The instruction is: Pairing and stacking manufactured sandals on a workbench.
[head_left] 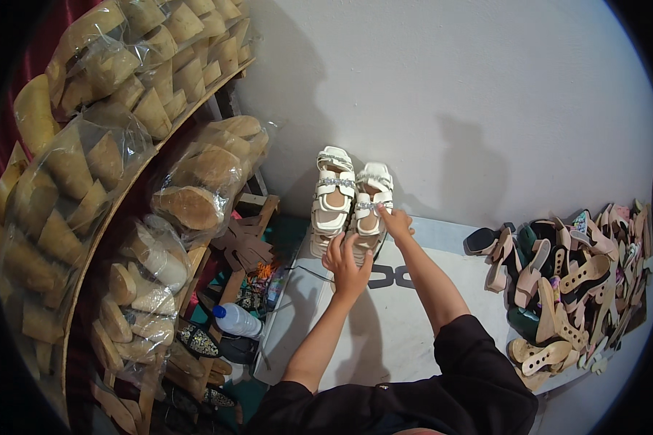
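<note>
Two stacks of white open-toe sandals stand side by side against the wall. The left top sandal [331, 220] and the right top sandal [368, 222] both have sparkling trim across their straps. My left hand [347, 264] is at the near end of the stacks, fingers spread and touching the lower sandals. At the right stack, my right hand [397, 222] has its thumb and fingers on the side and jewelled strap of the top sandal. Part of its grip is hidden. Dark flat cut-out pieces [384, 276] lie on the white tabletop [413, 333] between my forearms.
A big heap of loose shoe soles [573, 279] covers the table's right end. On the left, a curved shelf [98, 232] carries wooden shoe forms in clear plastic bags [65, 196]. A blue-capped bottle [238, 320] lies beside the table's left edge, near patterned shoes [198, 338].
</note>
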### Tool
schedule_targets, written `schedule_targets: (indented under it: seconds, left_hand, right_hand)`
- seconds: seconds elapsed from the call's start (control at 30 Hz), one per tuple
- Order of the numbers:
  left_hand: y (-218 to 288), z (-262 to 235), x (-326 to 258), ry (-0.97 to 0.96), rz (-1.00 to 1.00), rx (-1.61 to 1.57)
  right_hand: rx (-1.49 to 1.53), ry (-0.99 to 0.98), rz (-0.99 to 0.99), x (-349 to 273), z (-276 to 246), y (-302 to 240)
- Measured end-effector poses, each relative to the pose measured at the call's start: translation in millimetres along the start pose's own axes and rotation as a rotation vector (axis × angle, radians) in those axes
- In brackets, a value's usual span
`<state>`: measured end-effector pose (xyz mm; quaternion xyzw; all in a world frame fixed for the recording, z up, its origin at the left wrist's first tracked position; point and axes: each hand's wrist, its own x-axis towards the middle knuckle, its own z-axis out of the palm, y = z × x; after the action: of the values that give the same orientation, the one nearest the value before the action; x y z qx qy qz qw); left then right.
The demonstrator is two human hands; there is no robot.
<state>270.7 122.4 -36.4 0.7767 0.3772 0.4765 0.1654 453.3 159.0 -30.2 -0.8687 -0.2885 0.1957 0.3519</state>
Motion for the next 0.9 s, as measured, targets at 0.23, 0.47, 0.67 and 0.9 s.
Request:
schedule_targets:
  seconds: [0.23, 0.47, 0.67, 0.9]
  left_hand:
    - [-17, -6, -19, -0.014, -0.045, -0.040]
    - [-7, -2, -50, -0.048, -0.122, -0.116]
    - [23, 8, -116, -0.228, -0.132, -0.182]
    - [63, 31, -156, -0.470, -0.009, -0.172]
  right_hand:
    - [-0.125, 0.047, 0.043, -13, 9, 6]
    - [-0.111, 0.045, -0.102, -81, -52, 57]
    - [-0.069, 0.265, 0.001, -177, -104, 211]
    - [-0.417, 0.105, 0.285, -295, -125, 268]
